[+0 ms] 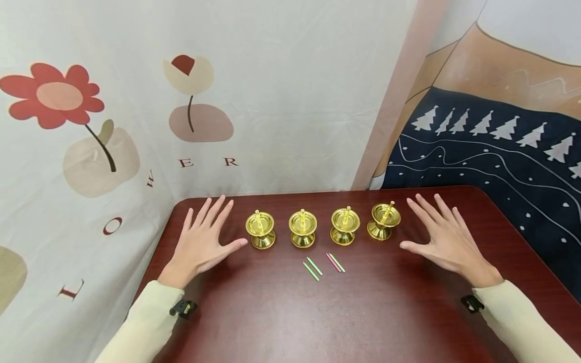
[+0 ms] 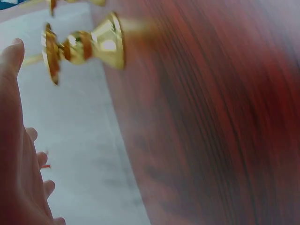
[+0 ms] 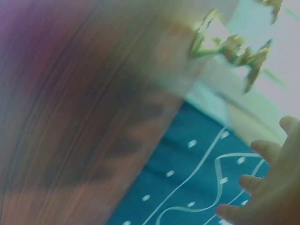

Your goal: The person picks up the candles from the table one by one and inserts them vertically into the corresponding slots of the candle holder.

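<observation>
Both hands are spread with straight fingers and hold nothing. My left hand (image 1: 201,239) is over the table's left side, its thumb close to the leftmost gold candle holder (image 1: 260,229). Over the right side, my right hand (image 1: 447,242) is nearest to the rightmost gold candle holder (image 1: 383,221). Two more gold candle holders (image 1: 302,228) stand between these in a row. Each has a footed base, a shallow dish and a thin upright piece in the middle. In front lie two thin green candles (image 1: 311,270) and, beside them, a pink candle (image 1: 333,262) with another green candle (image 1: 337,262).
The dark red wooden table (image 1: 272,312) has a glossy top. Behind it hangs a white cloth (image 1: 290,101) printed with flowers and letters. A dark blue cloth (image 1: 454,151) with white trees hangs at the right.
</observation>
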`<state>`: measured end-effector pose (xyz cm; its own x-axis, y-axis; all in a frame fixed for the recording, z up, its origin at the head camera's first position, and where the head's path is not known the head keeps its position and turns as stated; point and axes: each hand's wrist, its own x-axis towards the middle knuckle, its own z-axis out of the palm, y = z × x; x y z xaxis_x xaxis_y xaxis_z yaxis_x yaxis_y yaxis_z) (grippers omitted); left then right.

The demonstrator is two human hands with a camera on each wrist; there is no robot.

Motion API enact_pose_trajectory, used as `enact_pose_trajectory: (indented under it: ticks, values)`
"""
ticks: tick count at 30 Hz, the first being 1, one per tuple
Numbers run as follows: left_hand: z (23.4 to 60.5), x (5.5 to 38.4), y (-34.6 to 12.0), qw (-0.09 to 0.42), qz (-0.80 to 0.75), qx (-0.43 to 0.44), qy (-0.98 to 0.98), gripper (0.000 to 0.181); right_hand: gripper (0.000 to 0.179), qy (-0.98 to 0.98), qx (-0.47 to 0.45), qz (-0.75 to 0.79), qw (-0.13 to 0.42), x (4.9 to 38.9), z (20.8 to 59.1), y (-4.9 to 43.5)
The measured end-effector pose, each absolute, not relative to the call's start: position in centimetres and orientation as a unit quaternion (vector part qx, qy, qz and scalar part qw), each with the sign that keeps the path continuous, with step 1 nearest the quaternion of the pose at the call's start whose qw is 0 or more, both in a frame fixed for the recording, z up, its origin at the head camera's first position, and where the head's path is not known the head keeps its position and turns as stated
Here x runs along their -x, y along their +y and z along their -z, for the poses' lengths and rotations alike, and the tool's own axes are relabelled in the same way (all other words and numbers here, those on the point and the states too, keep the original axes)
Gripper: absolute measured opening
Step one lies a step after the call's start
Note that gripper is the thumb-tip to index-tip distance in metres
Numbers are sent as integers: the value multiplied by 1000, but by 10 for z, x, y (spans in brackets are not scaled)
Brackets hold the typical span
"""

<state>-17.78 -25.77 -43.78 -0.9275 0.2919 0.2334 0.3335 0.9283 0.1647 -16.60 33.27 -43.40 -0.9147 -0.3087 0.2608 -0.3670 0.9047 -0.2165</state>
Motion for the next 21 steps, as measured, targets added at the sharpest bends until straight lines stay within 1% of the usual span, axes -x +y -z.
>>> enact_pose_trajectory:
  ticks: [3,6,9,12,14,17,21]
  values:
    - [437,172,-247,108,146,163,-970,105,111,-961,-197,-143,133,158,430,319]
    - [437,168,-238,102,218,157,-958,104,112,-950,-225,-149,156,151,426,303]
    - [438,166,-230,94,294,144,-940,105,112,-934,-260,-147,195,146,425,285]
    - [439,165,-223,89,345,129,-926,106,116,-909,-306,-151,240,142,425,265]
    - [440,166,-219,85,368,120,-918,107,118,-894,-333,-161,254,140,426,251]
    - [442,168,-213,77,392,109,-910,108,115,-879,-364,-194,238,138,429,228]
    - [446,176,-205,66,410,99,-904,109,102,-868,-385,-248,191,139,435,201]
